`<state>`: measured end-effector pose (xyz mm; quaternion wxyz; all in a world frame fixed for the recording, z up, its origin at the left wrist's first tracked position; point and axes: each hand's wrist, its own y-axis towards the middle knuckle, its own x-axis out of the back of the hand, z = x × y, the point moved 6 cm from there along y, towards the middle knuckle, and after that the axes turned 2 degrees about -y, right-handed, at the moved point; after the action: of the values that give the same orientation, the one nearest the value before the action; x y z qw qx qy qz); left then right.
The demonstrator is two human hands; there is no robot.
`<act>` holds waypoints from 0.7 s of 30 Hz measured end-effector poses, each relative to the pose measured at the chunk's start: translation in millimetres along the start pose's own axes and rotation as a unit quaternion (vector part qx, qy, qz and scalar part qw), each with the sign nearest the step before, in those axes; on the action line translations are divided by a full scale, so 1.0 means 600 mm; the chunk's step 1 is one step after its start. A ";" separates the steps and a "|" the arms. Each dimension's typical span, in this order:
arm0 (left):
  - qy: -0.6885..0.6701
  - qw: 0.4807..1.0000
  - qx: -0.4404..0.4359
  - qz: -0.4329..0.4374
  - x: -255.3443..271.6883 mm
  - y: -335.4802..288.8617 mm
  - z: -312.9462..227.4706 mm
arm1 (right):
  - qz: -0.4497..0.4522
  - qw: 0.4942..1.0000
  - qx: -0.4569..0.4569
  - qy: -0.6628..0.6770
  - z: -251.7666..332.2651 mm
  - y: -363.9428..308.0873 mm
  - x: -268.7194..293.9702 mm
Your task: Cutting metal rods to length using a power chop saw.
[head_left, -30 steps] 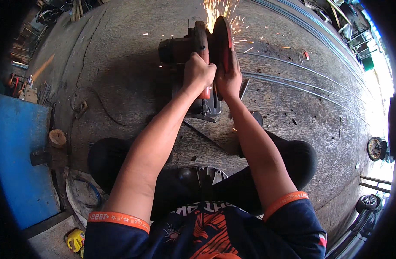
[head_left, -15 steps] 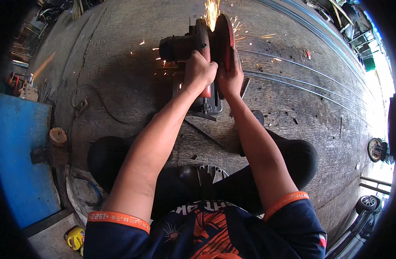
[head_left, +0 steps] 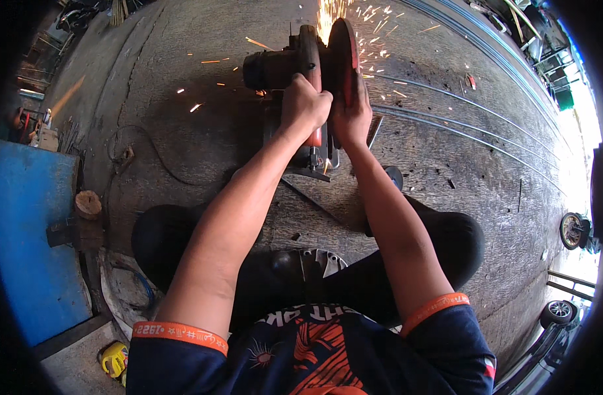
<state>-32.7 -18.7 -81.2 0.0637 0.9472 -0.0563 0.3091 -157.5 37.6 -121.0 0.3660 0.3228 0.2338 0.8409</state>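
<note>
A cut-off saw (head_left: 265, 71) with a dark motor housing stands on the floor ahead of me, throwing bright sparks (head_left: 329, 18) from its far side. My left hand (head_left: 304, 106) is closed around its red handle (head_left: 315, 137). Beside it, my right hand (head_left: 351, 120) grips the near edge of the round red blade guard (head_left: 345, 56), thumb on one side and fingers on the other. Both arms reach forward nearly straight. The cutting spot is hidden behind the saw. Part of the metal base (head_left: 309, 172) shows below my hands.
Long metal rods (head_left: 459, 122) run across the floor to the right. A dark flat bar (head_left: 311, 201) lies between my knees and the saw. On the left are a blue panel (head_left: 31, 243), a wood block (head_left: 88, 205), a cable (head_left: 158, 158) and a yellow tape measure (head_left: 114, 359).
The sparks spread wider now, more of them flying to the right and some to the left. The guard and handle have shifted very slightly; both hands keep their hold.
</note>
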 end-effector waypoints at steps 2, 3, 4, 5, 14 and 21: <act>0.006 1.000 0.002 0.006 -0.003 0.003 0.002 | 0.004 1.000 -0.008 -0.003 -0.001 0.000 0.000; 0.007 1.000 0.003 0.006 -0.003 0.003 0.003 | 0.007 1.000 -0.016 -0.006 -0.004 -0.001 -0.001; 0.003 1.000 0.003 0.008 -0.004 0.002 0.003 | 0.008 1.000 -0.016 -0.006 -0.006 -0.002 -0.002; 0.000 1.000 0.002 0.009 -0.004 0.002 0.003 | 0.006 1.000 -0.005 -0.004 -0.005 -0.003 -0.002; -0.001 1.000 0.006 0.013 -0.007 0.002 0.002 | 0.000 1.000 -0.001 -0.012 0.000 -0.001 0.004; -0.003 1.000 -0.002 -0.004 -0.004 0.002 0.009 | -0.011 1.000 0.008 -0.004 0.001 -0.003 0.001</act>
<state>-31.9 -20.6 -86.8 0.0667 0.9482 -0.0533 0.3061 -156.6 39.2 -121.7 0.3734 0.3266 0.2423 0.8337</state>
